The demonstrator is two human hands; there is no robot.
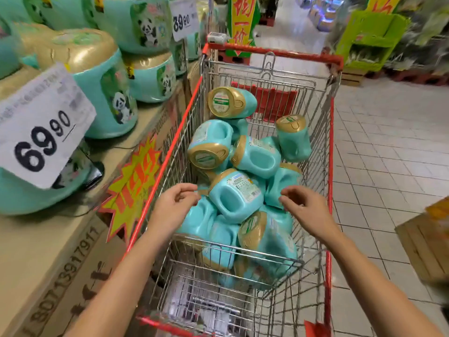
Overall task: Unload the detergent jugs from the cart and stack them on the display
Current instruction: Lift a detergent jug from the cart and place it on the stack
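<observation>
We see the fingers [188, 192] of the left hand [173, 203] loosely curled, thumb close to the fingertips, holding nothing. The right hand [301, 205] mirrors it, its own fingers also loosely curled. Both hover in the lower middle of the frame, on either side of a teal detergent jug [235, 195] that lies on its side atop the heap; we cannot tell whether any fingertip touches it. Around it, more gold-capped jugs [255, 154] lie tumbled in the wire shopping cart [329, 166], piled from the centre toward the near end of the basket. The cart's red left rim runs just beside the cardboard display [36, 239] along the left of the frame, where a yellow starburst sign [132, 188] hangs on the edge. On that flat tan top, larger panda-label jugs [104, 76] stand upright in two tiers at the upper left, with a 69.90 price card [41, 127] in front, and bare cardboard shows at the lower left. Right of the cart, pale tiled floor [388, 154] lies open toward the upper right, bounded by a wooden crate [425, 242] at the right edge and a green stand [369, 37] farther off.
</observation>
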